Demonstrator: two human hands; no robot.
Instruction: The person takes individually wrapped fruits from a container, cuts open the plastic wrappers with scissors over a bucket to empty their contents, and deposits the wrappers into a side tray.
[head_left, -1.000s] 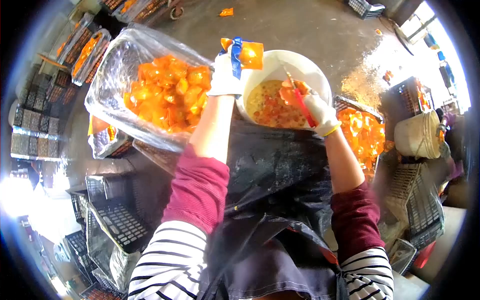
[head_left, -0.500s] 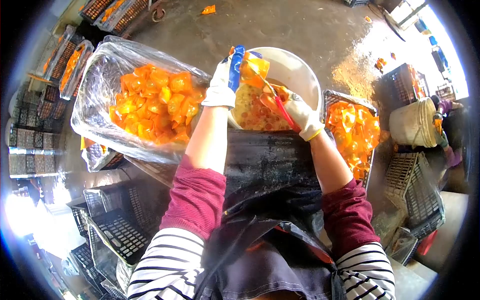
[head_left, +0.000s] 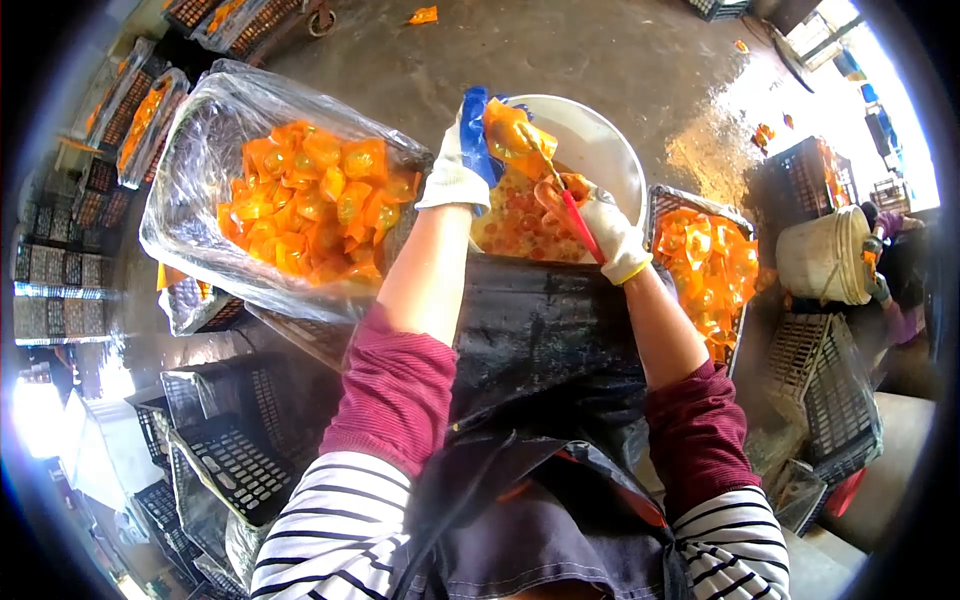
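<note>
My left hand [head_left: 465, 158], in a white glove with blue on the fingers, is closed on an orange plastic packet [head_left: 518, 137] above a white bucket [head_left: 618, 150]. Inside the bucket lie round orange, yolk-like pieces [head_left: 532, 225] in pale liquid. My right hand [head_left: 608, 228], also gloved, grips a pair of scissors [head_left: 582, 228] with red handles. Their blades reach up to the packet's lower right edge, and I cannot tell whether they are cutting it. Left of my left forearm, a plastic-lined crate [head_left: 205, 120] holds a heap of similar orange packets [head_left: 310, 200].
Right of the bucket stands a crate of crumpled orange plastic [head_left: 705, 260]. Farther right are a dirty white pail [head_left: 825, 255], another person's gloved hand [head_left: 877, 285] and stacked black crates [head_left: 840, 400]. More black crates [head_left: 235, 465] stand at lower left. Yellowish debris [head_left: 705, 150] covers some floor.
My left hand has turned a little, and the packet sits slightly farther right and shows more of its face. The scissors remain against it.
</note>
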